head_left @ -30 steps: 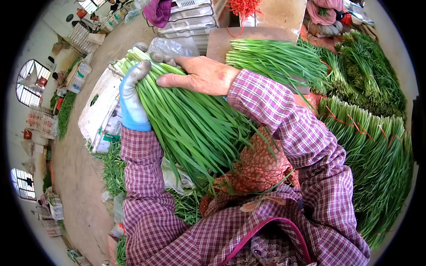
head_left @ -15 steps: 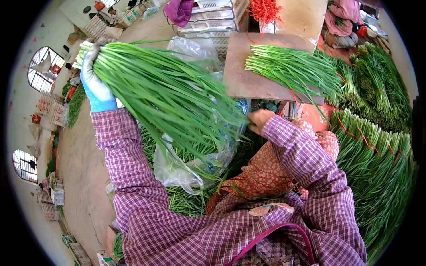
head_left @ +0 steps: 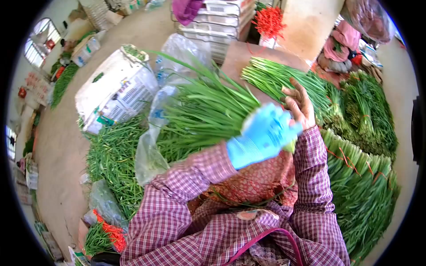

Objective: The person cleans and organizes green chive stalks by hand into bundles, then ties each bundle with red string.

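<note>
My left hand, in a blue and white glove, is closed round the stem end of a loose bunch of garlic chives. The long green leaves spread leftward from it over a clear plastic bag. Just right of the glove, my bare right hand is raised with fingers apart, palm turned toward the glove. Behind it, a second bunch of chives lies on a brown board. The glove is blurred and hides the cut ends of the held bunch.
Tied chive bundles and other greens are piled at the right. A white sack and loose leaves lie left. Red ties hang beyond the board, with more ties at lower left. Stacked white crates stand behind.
My left hand has swung from the upper left to the middle, turning the bunch so its leaves point left. My right hand has risen and opened beside it.
</note>
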Demonstrator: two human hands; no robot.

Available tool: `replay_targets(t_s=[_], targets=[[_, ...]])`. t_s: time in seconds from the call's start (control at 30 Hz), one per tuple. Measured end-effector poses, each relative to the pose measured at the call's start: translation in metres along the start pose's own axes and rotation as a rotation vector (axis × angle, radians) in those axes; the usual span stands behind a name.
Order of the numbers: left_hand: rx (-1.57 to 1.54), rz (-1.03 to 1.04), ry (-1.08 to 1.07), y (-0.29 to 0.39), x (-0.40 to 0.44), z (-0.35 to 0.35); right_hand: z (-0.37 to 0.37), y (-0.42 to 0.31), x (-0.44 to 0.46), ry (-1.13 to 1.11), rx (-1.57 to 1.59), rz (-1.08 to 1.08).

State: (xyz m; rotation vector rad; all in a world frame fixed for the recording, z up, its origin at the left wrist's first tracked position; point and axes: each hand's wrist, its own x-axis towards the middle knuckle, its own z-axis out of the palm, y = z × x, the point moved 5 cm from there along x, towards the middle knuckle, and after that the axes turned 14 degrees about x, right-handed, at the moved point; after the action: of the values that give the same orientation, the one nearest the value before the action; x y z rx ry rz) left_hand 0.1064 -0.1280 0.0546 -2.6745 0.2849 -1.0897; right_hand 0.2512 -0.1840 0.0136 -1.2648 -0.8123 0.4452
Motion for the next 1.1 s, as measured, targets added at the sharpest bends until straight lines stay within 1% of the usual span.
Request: replay_targets(t_s=[0.03, 0.07, 0.1, 0.17, 0.2, 0.23, 0.27, 0.3, 0.33, 0.4, 0.43, 0.47, 0.5, 0.53, 0.57, 0.6, 0.63, 0.7, 0.73, 0.8, 0.83, 0.9, 0.93, 0.97, 1.0, 1.03, 1.07, 1.1], targets=[[-0.154, 0.000, -0.063, 0.026, -0.002, 0.008, -0.014, 0.001, -0.007, 0.061, -0.009, 0.097], [-0.230, 0.021, -0.052, 0.054, -0.006, 0.019, -0.026, 0.002, -0.013, 0.045, -0.060, 0.033], [-0.295, 0.044, -0.193, 0.081, -0.008, 0.023, -0.026, -0.007, -0.022, 0.050, -0.055, 0.031], [-0.377, 0.188, -0.274, 0.131, -0.012, 0.030, -0.029, -0.023, -0.039, 0.086, -0.092, 0.074], [-0.417, 0.202, -0.266, 0.146, -0.016, 0.031, -0.026, -0.032, -0.047, 0.117, -0.071, 0.093], [-0.364, 0.258, -0.301, 0.158, -0.021, 0.035, -0.025, -0.039, -0.054, 0.139, -0.084, 0.082], [-0.310, 0.307, -0.332, 0.169, -0.026, 0.038, -0.024, -0.047, -0.062, 0.088, -0.129, 0.111], [-0.331, 0.316, -0.330, 0.171, -0.029, 0.038, -0.020, -0.053, -0.068, 0.036, -0.161, 0.136], [-0.335, 0.340, -0.329, 0.173, -0.032, 0.040, -0.010, -0.062, -0.072, -0.060, -0.226, 0.041], [-0.291, 0.344, -0.301, 0.172, -0.032, 0.037, 0.010, -0.068, -0.078, -0.379, -0.440, -0.094], [-0.334, 0.374, -0.485, 0.171, -0.028, 0.040, 0.023, -0.068, -0.082, -0.526, -0.529, -0.159], [-0.531, 0.177, -0.381, 0.167, -0.030, 0.038, 0.033, -0.065, -0.087, -0.579, -0.586, -0.096], [-0.625, 0.075, -0.332, 0.164, -0.035, 0.041, 0.039, -0.061, -0.093, -0.608, -0.781, -0.105], [-0.722, -0.022, -0.273, 0.160, -0.039, 0.042, 0.045, -0.057, -0.096, -0.635, -0.861, -0.162], [-0.897, -0.040, -0.435, 0.165, -0.046, 0.052, 0.049, -0.054, -0.099, -0.664, -0.942, -0.218], [-0.987, -0.047, -0.517, 0.170, -0.049, 0.057, 0.050, -0.052, -0.099, -0.664, -0.941, -0.214], [-1.072, -0.060, -0.601, 0.174, -0.052, 0.061, 0.052, -0.050, -0.100, -0.709, -0.990, -0.228], [-1.273, -0.325, -0.962, 0.179, -0.063, 0.075, 0.052, -0.048, -0.099, -0.755, -1.038, -0.242], [-1.274, -0.327, -0.961, 0.177, -0.061, 0.073, 0.054, -0.049, -0.098, -0.801, -1.051, -0.281], [-1.219, -0.209, -0.946, 0.173, -0.054, 0.069, 0.056, -0.047, -0.099, -0.852, -1.061, -0.325], [-1.219, -0.216, -0.944, 0.172, -0.054, 0.069, 0.055, -0.044, -0.101, -0.849, -1.105, -0.365], [-1.140, -0.105, -0.824, 0.175, -0.053, 0.066, 0.056, -0.038, -0.100, -0.845, -1.147, -0.410], [-1.139, -0.106, -0.823, 0.202, -0.067, 0.088, 0.054, -0.039, -0.097, -0.782, -1.207, -0.491], [-1.009, -0.127, -0.674, 0.242, -0.087, 0.125, 0.053, -0.040, -0.092, -0.717, -1.265, -0.571], [-0.944, -0.136, -0.598, 0.241, -0.085, 0.123, 0.051, -0.042, -0.085, -0.663, -1.306, -0.550], [-0.875, -0.147, -0.525, 0.238, -0.083, 0.120, 0.052, -0.044, -0.078, -0.663, -1.305, -0.551], [-0.532, 0.213, -0.515, 0.206, -0.057, 0.073, 0.051, -0.050, -0.068, -0.566, -1.179, -0.501], [-0.175, 0.558, -0.485, 0.192, -0.048, 0.048, 0.050, -0.057, -0.059, -0.470, -1.051, -0.451]])
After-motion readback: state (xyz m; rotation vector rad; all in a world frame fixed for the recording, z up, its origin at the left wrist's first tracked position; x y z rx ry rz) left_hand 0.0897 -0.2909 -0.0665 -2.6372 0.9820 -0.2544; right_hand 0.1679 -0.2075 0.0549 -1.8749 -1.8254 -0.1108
